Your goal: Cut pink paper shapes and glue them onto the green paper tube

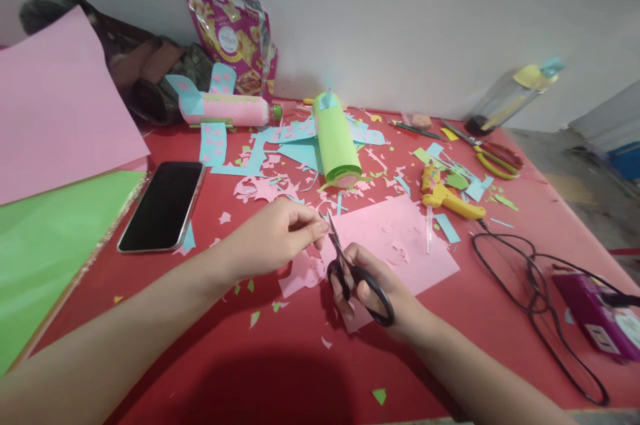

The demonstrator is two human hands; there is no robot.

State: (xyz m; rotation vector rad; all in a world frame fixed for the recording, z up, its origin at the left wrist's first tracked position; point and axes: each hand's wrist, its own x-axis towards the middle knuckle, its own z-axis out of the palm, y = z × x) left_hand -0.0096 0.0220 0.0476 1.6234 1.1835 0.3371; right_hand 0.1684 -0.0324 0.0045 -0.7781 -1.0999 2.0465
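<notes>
Here, over a rectangular pink paper sheet [425,268] on a red worktop [250,361], the right hand [397,301] grips black-handled metal scissors [341,254], blades parted near the left hand [277,235], fingertips pinched together; short snips, fingers clear, should work best.

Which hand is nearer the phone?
Left. The left hand is to the right of the phone; the right hand, holding scissors, is farther right.

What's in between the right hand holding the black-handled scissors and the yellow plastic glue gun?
In the head view, a flat pink paper sheet lies between the right hand and the yellow plastic glue gun, with a curved pink paper scrap on it.
</notes>
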